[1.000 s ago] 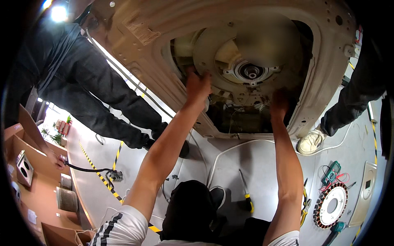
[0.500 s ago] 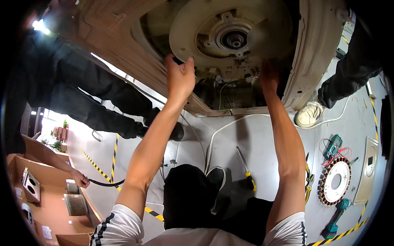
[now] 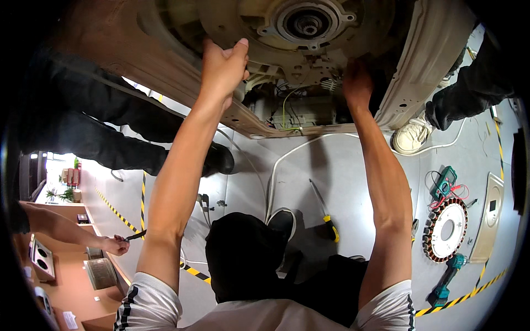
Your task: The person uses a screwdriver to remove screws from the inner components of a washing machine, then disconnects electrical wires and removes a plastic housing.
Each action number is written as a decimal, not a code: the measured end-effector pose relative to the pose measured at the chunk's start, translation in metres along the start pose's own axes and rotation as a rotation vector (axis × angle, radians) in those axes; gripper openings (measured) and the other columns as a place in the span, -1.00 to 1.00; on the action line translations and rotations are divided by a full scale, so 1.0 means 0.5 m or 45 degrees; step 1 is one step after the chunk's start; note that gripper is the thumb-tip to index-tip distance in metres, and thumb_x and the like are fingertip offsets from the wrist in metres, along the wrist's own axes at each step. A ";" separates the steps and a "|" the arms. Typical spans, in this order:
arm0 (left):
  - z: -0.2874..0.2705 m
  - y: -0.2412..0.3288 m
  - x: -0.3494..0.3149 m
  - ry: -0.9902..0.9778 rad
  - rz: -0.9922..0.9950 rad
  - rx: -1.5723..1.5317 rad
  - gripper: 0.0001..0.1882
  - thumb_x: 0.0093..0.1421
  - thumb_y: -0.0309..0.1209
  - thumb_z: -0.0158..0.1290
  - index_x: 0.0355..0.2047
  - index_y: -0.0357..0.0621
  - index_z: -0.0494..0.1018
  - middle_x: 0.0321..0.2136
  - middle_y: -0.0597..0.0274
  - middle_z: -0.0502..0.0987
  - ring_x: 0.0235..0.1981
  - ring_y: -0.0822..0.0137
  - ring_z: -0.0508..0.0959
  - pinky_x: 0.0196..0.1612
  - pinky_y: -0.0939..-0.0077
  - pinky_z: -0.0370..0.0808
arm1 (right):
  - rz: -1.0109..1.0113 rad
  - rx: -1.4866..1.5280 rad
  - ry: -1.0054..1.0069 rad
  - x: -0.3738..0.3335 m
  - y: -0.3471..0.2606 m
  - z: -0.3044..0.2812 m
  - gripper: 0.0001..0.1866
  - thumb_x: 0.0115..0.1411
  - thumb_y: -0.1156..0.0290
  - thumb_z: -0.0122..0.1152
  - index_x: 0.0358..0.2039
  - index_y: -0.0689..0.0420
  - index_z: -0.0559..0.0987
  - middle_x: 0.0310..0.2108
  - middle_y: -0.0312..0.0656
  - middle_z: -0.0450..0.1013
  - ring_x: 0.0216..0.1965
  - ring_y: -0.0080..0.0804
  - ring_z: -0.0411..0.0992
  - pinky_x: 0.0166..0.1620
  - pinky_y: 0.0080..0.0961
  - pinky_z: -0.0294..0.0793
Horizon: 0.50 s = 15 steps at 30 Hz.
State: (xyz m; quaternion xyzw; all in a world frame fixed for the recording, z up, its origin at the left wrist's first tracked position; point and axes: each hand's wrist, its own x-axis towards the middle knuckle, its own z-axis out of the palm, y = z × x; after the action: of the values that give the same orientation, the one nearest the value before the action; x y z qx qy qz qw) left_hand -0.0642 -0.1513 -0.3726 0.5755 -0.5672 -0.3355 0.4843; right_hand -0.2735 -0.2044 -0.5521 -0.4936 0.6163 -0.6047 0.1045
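Note:
The tan metal housing (image 3: 408, 94) of what looks like an opened washing machine leans over me. Inside it sits a round tub bottom (image 3: 221, 25) with a metal hub and splined shaft (image 3: 309, 25). My left hand (image 3: 221, 69) is at the tub's lower left edge, thumb and forefinger stretched apart; its other fingers are partly hidden. In the shadow at the lower right of the opening is my right hand (image 3: 358, 85), beside a white ribbed part (image 3: 330, 84). Its fingertips are too dark to make out. Thin wires (image 3: 285, 107) and a grey box-shaped part (image 3: 312, 112) lie between my hands.
A yellow-handled screwdriver (image 3: 331, 227) lies before me. To the right are a coil-ringed stator (image 3: 464, 220), a multimeter (image 3: 446, 181), a cordless driver (image 3: 448, 281) and a beige panel (image 3: 486, 237). At left, another person's hand (image 3: 117, 245) holds something dark above a cardboard box (image 3: 77, 287). Other people's legs stand on both sides.
The tub and housing now sit higher in my view. My left hand has shifted up and left along the tub's edge. My right hand stays low inside the opening.

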 end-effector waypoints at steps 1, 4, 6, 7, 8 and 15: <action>0.002 0.003 -0.002 0.005 -0.011 -0.024 -0.58 0.16 -0.37 0.04 -0.06 -0.14 0.11 -0.59 0.41 0.30 -0.61 0.61 0.27 -0.60 0.64 0.28 | 0.045 0.005 -0.031 0.000 -0.001 -0.002 -0.64 0.24 0.14 -0.16 -0.26 0.18 0.46 -0.36 0.15 0.42 -0.25 0.19 0.34 -0.22 -0.15 0.36; 0.010 0.005 -0.002 0.016 -0.033 -0.102 -0.64 0.17 -0.40 0.02 -0.11 -0.16 0.12 -0.61 0.40 0.27 -0.63 0.61 0.24 -0.60 0.64 0.26 | 0.148 0.036 -0.092 0.005 -0.006 -0.011 -0.59 0.23 0.09 -0.14 -0.24 0.20 0.45 -0.31 0.16 0.41 -0.19 0.18 0.33 -0.16 -0.19 0.34; 0.013 0.002 0.000 0.031 -0.026 -0.116 -0.66 0.17 -0.42 0.01 -0.13 -0.15 0.13 -0.62 0.40 0.26 -0.63 0.61 0.23 -0.61 0.64 0.23 | 0.181 0.092 -0.104 0.004 -0.017 -0.017 -0.57 0.22 0.06 -0.13 -0.22 0.20 0.45 -0.28 0.16 0.41 -0.15 0.15 0.32 -0.13 -0.22 0.32; 0.015 0.000 0.000 0.038 -0.022 -0.124 -0.68 0.17 -0.43 0.01 -0.14 -0.15 0.13 -0.62 0.39 0.26 -0.63 0.60 0.22 -0.62 0.65 0.21 | 0.187 0.084 -0.118 0.006 -0.015 -0.017 -0.57 0.22 0.06 -0.12 -0.22 0.19 0.45 -0.28 0.15 0.41 -0.16 0.14 0.33 -0.13 -0.24 0.33; 0.017 0.000 -0.001 0.017 0.001 -0.168 -0.69 0.17 -0.44 0.00 -0.16 -0.15 0.14 -0.63 0.39 0.25 -0.64 0.60 0.21 -0.62 0.65 0.19 | 0.194 0.076 -0.131 0.007 -0.015 -0.017 -0.57 0.21 0.05 -0.11 -0.21 0.18 0.45 -0.27 0.13 0.41 -0.16 0.12 0.33 -0.13 -0.26 0.33; 0.024 -0.028 -0.010 -0.053 0.024 -0.586 -0.62 0.18 -0.48 -0.04 -0.09 -0.27 0.04 -0.66 0.34 0.22 -0.65 0.55 0.20 -0.65 0.63 0.17 | 0.278 0.051 -0.224 0.002 -0.025 -0.032 -0.64 0.19 0.12 0.00 -0.11 0.08 0.48 -0.22 -0.01 0.46 -0.18 -0.12 0.42 -0.11 -0.44 0.34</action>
State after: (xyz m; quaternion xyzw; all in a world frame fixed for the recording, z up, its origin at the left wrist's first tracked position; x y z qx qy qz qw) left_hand -0.0715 -0.1502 -0.3901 0.4377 -0.4909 -0.4633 0.5940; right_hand -0.2797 -0.1922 -0.5368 -0.4726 0.6424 -0.5563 0.2333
